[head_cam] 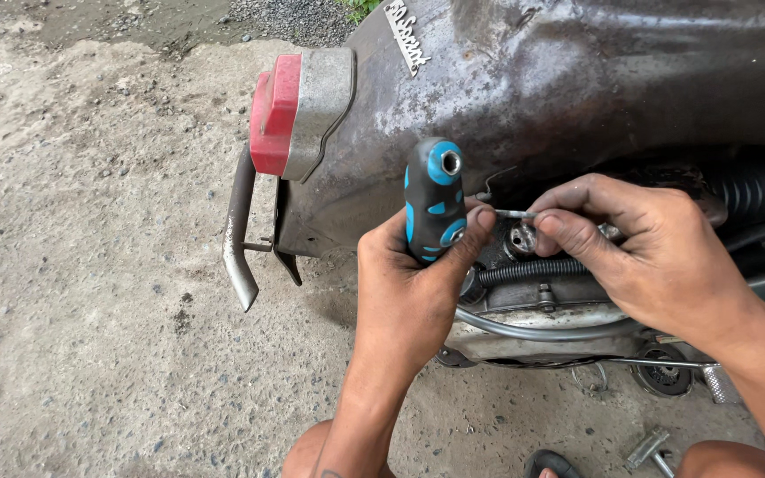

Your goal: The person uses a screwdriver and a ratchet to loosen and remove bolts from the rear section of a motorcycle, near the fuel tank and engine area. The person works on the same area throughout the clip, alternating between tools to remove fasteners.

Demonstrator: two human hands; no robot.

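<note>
The left hand (409, 283) is wrapped around the black-and-blue screwdriver handle (434, 199), holding it upright. Just right of it, the right hand (648, 257) pinches the thin metal bit (513, 213) between thumb and forefinger, steadying it sideways at the handle's socket. Beyond both hands sit the ribbed hose (533, 270), the dented scooter body (577, 80) and its red tail light (276, 115).

The left hand (409, 292) grips a screwdriver handle (434, 199) left of the right hand (644, 248), whose fingers pinch the shaft (513, 213) between them. Behind both rises the scooter body (577, 80); its tail light (298, 111) sits left, a ribbed hose (533, 270) below.
</note>
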